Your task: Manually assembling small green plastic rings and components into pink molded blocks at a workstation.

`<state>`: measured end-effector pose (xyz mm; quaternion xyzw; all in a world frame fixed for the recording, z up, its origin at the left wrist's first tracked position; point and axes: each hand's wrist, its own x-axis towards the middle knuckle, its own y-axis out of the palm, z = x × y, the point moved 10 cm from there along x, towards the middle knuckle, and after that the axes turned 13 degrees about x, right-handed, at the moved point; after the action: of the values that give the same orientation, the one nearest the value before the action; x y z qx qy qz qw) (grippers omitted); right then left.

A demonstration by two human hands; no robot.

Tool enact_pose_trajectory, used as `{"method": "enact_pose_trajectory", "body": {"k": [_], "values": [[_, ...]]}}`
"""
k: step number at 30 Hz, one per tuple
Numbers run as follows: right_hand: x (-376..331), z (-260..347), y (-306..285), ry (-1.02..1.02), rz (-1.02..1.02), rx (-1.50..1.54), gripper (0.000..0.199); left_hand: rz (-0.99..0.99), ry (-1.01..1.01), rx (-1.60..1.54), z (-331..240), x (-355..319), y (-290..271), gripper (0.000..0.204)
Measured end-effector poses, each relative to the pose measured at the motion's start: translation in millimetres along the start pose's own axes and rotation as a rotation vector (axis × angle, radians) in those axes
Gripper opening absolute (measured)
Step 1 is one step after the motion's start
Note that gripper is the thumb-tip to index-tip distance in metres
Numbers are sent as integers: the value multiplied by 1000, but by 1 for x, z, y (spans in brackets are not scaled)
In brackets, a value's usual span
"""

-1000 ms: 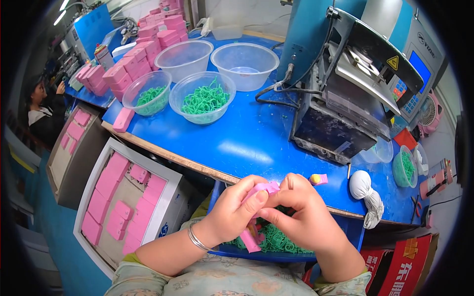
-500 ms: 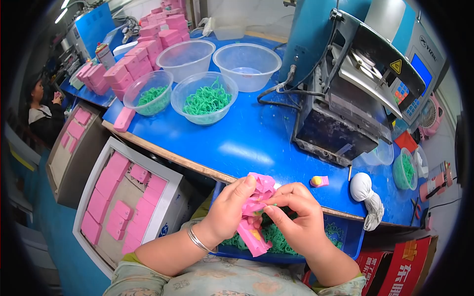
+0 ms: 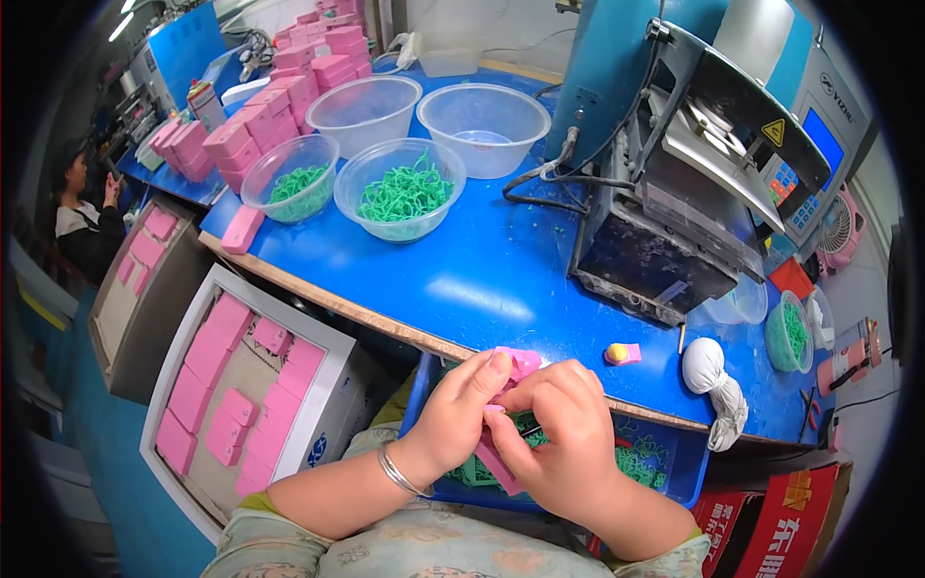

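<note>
In the middle, over the edge of the blue table, my left hand is closed round a soft, folded pink rubbery piece. My right hand meets it from the right, thumb and forefinger pinched at its middle. Whatever lies between those fingertips is hidden. Part of the pink piece sticks up above my hands and a strip hangs below. Under my hands is a blue tray holding a tangle of thin green curly pieces.
Clear plastic bowls, some with green pieces, stand on the blue table beside stacked pink blocks. A machine stands right, near a cloth-wrapped white ball and a small yellow-and-pink piece. Left is a box of pink blocks; a person sits beyond.
My right fingers have moved in closer to my left hand and now cover most of the pink piece. The yellow and green patches seen on it before are hidden.
</note>
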<state>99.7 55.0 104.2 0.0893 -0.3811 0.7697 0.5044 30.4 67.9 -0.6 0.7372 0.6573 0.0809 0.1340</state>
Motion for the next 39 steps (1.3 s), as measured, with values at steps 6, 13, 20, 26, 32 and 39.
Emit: {"method": "enact_pose_trajectory", "body": {"k": [6,13,20,26,32,39], "values": [[-1,-4,4,-20,56,-7,23,-33,-10,-41,-4,1,-7,35],[3,4,-3,-87,73,-4,19,86,78,169,-20,-2,5,40],[6,-11,-4,122,196,65,16,243,150,643,-21,0,17,74],[-8,47,2,-232,80,-391,21,173,259,761,-37,-3,20,63],[4,27,-39,-104,7,7,31,136,96,293,-25,-4,8,67],[-5,-13,-14,140,203,215,22,146,53,238,-16,-4,19,63]]}}
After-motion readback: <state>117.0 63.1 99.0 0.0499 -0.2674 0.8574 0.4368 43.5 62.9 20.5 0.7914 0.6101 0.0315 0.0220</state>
